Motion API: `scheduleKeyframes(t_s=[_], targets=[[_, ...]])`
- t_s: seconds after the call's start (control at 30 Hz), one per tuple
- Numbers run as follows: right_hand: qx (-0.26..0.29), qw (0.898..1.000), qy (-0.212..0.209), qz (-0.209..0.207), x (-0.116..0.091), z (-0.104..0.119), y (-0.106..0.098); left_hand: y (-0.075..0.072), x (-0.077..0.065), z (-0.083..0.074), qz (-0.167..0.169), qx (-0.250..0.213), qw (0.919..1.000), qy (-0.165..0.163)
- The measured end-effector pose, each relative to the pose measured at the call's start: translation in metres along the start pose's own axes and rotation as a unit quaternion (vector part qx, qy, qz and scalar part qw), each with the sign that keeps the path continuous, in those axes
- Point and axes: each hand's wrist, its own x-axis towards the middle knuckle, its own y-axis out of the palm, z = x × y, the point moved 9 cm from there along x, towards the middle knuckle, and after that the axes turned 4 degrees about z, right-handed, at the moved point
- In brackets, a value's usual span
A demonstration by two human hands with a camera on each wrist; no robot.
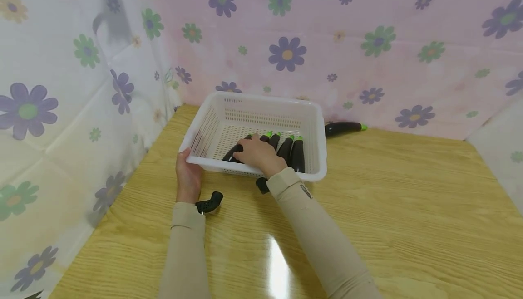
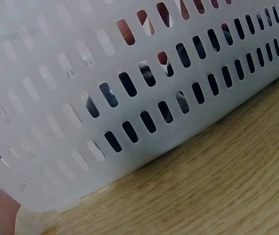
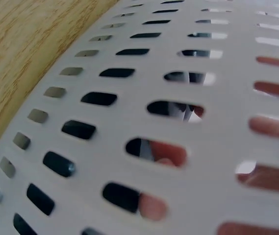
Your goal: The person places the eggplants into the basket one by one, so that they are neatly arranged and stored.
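A white plastic basket with slotted walls stands on the wooden table. My left hand grips its front left corner, the thumb over the rim and the other fingers hidden beneath. Inside the basket my right hand holds a dark eggplant near the left of the row, thumb and fingers around it. Several more eggplants with bright green stem ends lie side by side to the right of this hand. Through the slots of the basket wall show dark eggplant skin and parts of the fingers.
Behind the basket's right side, another eggplant lies on the table against the flowered back wall cloth. A second flowered cloth hangs along the left edge. Black wrist mounts stick out by the sleeves.
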Motion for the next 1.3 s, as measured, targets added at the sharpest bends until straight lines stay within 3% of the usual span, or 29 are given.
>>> scheduleKeyframes(t_s=[0.23,0.43,0.57,0.87,1.3], targets=[[-0.008,0.996,-0.06,-0.071,-0.003,0.009,-0.014,-0.001,0.003,0.002,-0.006,0.016,0.9998,0.008],[0.006,0.985,-0.137,-0.102,-0.012,0.016,-0.021,0.0,0.002,0.011,-0.026,0.017,0.9995,-0.001],[0.003,0.977,-0.168,-0.13,-0.025,0.018,-0.026,0.001,0.002,0.011,-0.022,0.014,0.9996,0.007],[0.025,0.967,-0.191,-0.168,-0.062,0.007,-0.042,0.005,0.004,0.003,-0.008,0.018,0.9996,0.017],[0.095,0.957,-0.203,-0.183,-0.102,-0.045,-0.07,0.002,0.001,0.002,-0.021,0.039,0.999,0.006]])
